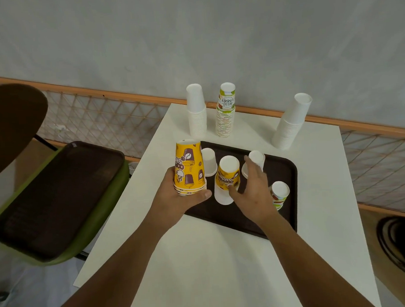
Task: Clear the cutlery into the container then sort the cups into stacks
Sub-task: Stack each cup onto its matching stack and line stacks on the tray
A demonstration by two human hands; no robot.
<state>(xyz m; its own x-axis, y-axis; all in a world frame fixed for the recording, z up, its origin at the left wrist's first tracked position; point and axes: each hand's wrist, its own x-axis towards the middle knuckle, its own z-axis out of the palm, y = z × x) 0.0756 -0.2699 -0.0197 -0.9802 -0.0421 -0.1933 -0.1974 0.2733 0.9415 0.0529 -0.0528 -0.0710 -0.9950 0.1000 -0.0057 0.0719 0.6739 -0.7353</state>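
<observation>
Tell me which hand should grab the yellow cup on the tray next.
Right. The right hand is open beside the yellow cup on the tray, while the left hand grips the yellow stack.

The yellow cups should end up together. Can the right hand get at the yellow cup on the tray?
Probably yes: the right hand is open beside the yellow cup, which tops a white cup, with nothing between them.

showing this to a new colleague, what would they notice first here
The bright yellow cup stack gripped in the left hand, at the left edge of the brown tray, draws the eye first. Beside it the right hand reaches, fingers spread, for another upturned yellow cup on the tray. Three tall cup stacks stand at the far edge of the table.
</observation>
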